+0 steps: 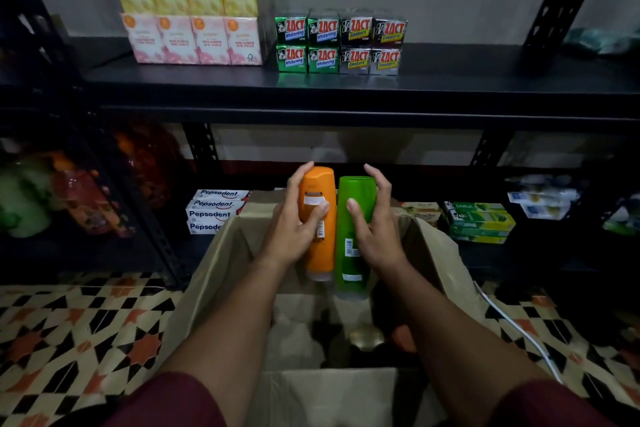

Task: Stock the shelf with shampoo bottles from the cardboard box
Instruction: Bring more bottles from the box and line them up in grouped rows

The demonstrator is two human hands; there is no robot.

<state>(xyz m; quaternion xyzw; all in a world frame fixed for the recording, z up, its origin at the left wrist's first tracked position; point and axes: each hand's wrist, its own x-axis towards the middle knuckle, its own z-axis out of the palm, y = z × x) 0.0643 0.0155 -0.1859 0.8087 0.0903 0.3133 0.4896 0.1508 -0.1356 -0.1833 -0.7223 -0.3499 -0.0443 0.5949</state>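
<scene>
Dim shelving of black steel fills the background, above a patterned tile floor on which the cardboard box stands open.

Held just above the box's mouth are two shampoo bottles, side by side and touching along their flanks. The orange bottle is in the left hand, whose fingers are curled round its upper body with the thumb laid across the label. The green bottle is in the right hand, clamped the same way. Both grips sit high on the bottles. Each bottle's long axis runs away from the person, caps down toward the box floor and flat ends pointing up and forward at the shelf, so most of the length hangs below the grip. Each is a smooth, slightly waisted plastic flask with a paler cap and a back label of small print; they should be light and a little slippery.

The likely target, in my judgement, is the shelf board straight ahead of and above both grips, where bare space lies to the right of the Zact boxes. The right hand is the nearer to that gap. Beyond the grips and lower, the Pepsodent cartons sit to the left of the box and green cartons to the right. More rounded things lie dark inside the box, too dim to name.
</scene>
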